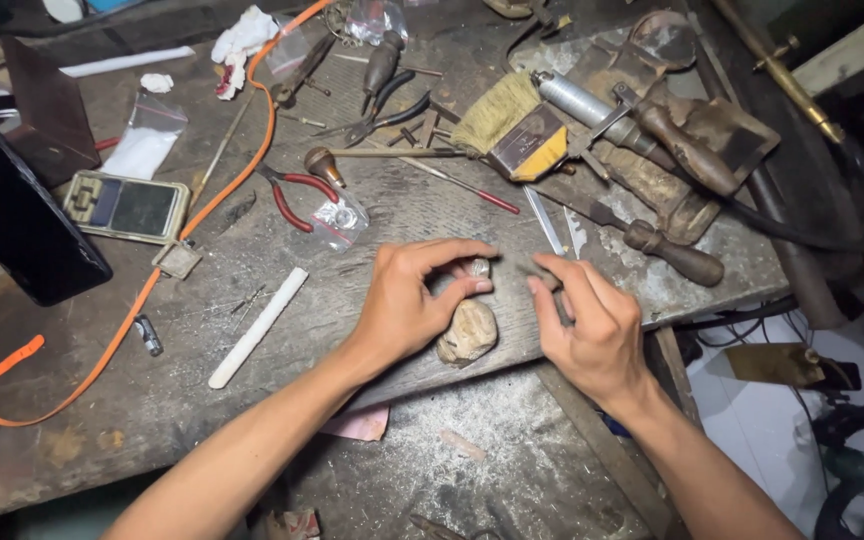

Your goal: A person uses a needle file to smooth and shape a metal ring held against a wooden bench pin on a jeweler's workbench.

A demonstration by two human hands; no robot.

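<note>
Two hands: left (407, 305), right (592, 325). One pale lump (469, 330) by the left hand. One white stick (257, 327). One brush (512, 125). One red-handled pliers (290, 195). One dark-handled pliers (387, 110). One pocket scale (127, 207). One orange strap (112, 340). One black slab (17, 225). Two clear bags: one by the scale (147, 135), one by the red pliers (337, 218). Wooden-handled tools at the right: two counted, upper (687, 150), lower (667, 250). One metal cylinder (582, 100). One wooden surface (152, 400).
</note>
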